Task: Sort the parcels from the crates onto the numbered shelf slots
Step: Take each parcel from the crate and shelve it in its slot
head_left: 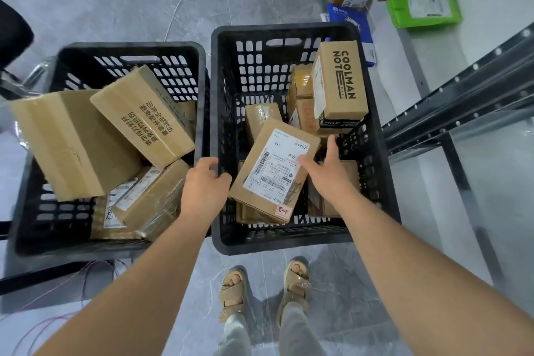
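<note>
Left crate [37,211] holds several brown cartons, untouched; left hand [203,185] curls loosely over the near-left edge of the labelled parcel [274,170] in the right crate [222,130], contact unclear, while right hand [326,173] lies with straight, relaxed fingers [332,144] on its right edge. Step looks like picking this parcel, which rests atop others, long axis running near-left to far-right, label up, pink "1-2" tag [283,210] at the near corner. Next: grip both sides, lift, carry to the shelf [462,101] slot 1-2 at right.
</note>
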`<state>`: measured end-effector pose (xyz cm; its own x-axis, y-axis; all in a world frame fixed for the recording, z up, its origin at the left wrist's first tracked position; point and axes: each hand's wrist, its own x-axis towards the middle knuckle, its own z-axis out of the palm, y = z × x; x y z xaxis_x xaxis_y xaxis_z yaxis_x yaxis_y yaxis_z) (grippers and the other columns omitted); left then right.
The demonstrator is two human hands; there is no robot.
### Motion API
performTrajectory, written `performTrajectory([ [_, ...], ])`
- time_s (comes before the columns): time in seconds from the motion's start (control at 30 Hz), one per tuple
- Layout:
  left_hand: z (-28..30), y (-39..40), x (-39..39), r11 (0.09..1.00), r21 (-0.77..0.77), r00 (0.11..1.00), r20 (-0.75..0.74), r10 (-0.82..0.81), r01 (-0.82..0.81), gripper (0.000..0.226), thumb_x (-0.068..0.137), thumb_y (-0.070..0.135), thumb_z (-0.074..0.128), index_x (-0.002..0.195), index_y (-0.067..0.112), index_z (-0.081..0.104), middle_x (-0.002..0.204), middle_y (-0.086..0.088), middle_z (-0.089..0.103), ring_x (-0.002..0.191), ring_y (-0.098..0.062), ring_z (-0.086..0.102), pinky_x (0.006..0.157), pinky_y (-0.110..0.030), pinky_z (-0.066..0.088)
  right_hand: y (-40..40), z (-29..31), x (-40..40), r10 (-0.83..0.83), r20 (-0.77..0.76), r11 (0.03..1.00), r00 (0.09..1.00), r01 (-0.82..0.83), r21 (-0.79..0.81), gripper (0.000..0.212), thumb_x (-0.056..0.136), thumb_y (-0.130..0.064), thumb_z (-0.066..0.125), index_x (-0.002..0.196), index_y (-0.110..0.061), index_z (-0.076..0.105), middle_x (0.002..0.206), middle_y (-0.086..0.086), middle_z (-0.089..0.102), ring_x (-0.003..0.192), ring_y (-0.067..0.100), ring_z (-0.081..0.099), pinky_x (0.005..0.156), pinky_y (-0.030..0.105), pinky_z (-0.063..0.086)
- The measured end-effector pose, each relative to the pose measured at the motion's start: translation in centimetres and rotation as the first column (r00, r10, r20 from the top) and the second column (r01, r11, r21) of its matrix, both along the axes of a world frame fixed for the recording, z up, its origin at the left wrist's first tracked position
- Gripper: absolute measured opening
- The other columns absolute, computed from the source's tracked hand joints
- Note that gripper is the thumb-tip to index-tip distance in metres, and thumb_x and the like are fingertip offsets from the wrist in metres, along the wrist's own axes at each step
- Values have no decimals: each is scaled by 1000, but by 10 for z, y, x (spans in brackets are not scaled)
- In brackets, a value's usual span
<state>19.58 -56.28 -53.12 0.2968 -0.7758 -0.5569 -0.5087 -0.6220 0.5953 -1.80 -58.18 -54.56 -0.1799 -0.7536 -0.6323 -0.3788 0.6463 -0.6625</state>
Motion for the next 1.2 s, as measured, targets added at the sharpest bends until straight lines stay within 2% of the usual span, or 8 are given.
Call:
performTrajectory([
  [0.23,-1,16,-11,945,294,955,-208,212,-146,37,96,40,46,120,11,48,93,-13,68,80,-26,70,55,-32,59,-15,-3,-3,100,-102,995,990,-102,-11,41,95,-33,50,132,-18,43,128,7,48,100,16,49,80,30,40],
  [0.43,10,-2,-10,979,114,903,-381,198,-167,65,92,50,46,148,33,19,139,4,49,123,-20,50,103,-42,41,1,2,-16,108,-342,993,934,-87,77,36,96,-43,40,92,-11,57,90,5,62,70,14,57,58,31,47],
  [0.53,16,-10,-7,989,97,901,-408,143,-113,63,90,54,44,147,40,22,148,8,40,134,-18,39,114,-42,27,10,2,-17,55,-202,984,978,-18,177,37,96,-39,44,123,-15,51,107,6,66,61,18,70,59,34,59],
  [0.73,25,-1,-9,988,-7,958,-247,147,-153,53,100,35,42,149,24,27,146,4,41,129,-17,43,103,-34,32,5,6,-13,86,-101,995,991,-81,59,68,96,-41,47,150,-39,5,149,1,38,128,25,46,101,44,40],
  [0.83,18,8,-10,973,22,953,-194,231,-231,46,100,32,44,141,16,34,98,8,57,82,-7,55,81,-33,49,1,4,-10,134,-94,991,987,-131,41,60,97,-37,46,149,-39,15,141,6,44,120,23,49,91,37,44],
  [0.9,10,12,-13,968,104,932,-262,250,-230,33,99,32,45,128,14,44,86,3,56,79,-13,57,79,-36,55,-1,3,-8,173,-133,985,976,-169,45,42,97,-37,45,138,-30,37,124,5,52,105,18,53,72,28,45],
  [1.03,5,12,-16,978,144,898,-394,196,-150,47,100,35,44,143,19,34,102,7,57,94,-14,56,87,-34,48,0,7,-6,269,-232,963,935,-265,48,33,97,-36,44,73,-14,50,75,2,52,70,13,48,55,26,31],
  [1.2,4,8,-11,997,79,885,-462,52,-18,25,99,31,45,121,43,44,118,23,58,111,-4,54,106,-41,40,9,3,-1,301,-104,953,948,-295,67,28,96,-33,48,84,-10,59,91,10,64,79,17,58,68,31,45],
])
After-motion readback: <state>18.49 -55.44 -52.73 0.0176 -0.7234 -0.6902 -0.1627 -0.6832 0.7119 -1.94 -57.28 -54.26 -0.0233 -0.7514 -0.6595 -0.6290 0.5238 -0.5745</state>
